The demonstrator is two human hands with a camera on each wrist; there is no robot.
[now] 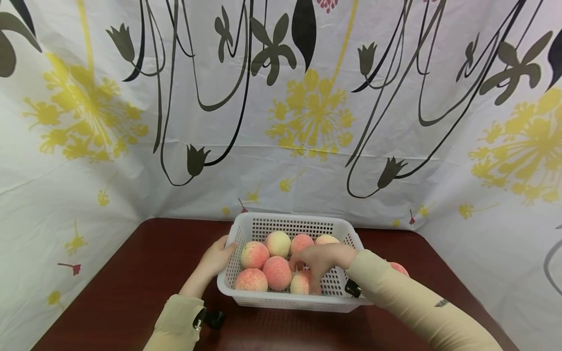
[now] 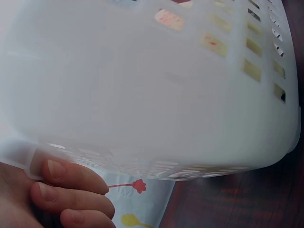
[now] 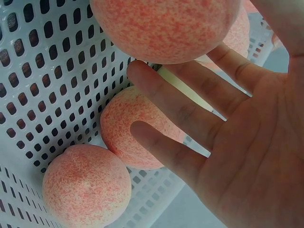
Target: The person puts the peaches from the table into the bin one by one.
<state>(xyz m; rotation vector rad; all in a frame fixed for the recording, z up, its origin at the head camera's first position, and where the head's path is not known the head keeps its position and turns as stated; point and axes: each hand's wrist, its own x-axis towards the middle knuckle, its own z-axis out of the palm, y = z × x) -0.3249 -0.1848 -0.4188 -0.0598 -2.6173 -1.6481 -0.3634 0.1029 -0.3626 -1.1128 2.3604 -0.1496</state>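
A white perforated plastic basket (image 1: 287,302) stands on the table with several pink and yellow peaches (image 1: 277,273) inside. At its left end, my left hand (image 1: 217,258) grips the rim. In the left wrist view, curled fingers (image 2: 71,194) show beside the basket's pale wall (image 2: 118,95). My right hand (image 1: 322,258) reaches down into the basket over a front peach (image 1: 300,282). In the right wrist view its fingers are spread and nearly straight, two fingertips passing behind a large peach (image 3: 166,28). Two more peaches, one of them low at the left (image 3: 88,185), lie near the fingers.
Another peach (image 1: 399,269) shows beyond the right forearm, outside the basket and partly hidden by the sleeve. The dark red-brown table (image 1: 175,243) ends at a flower-patterned white cloth (image 1: 263,185) that hangs behind and at both sides.
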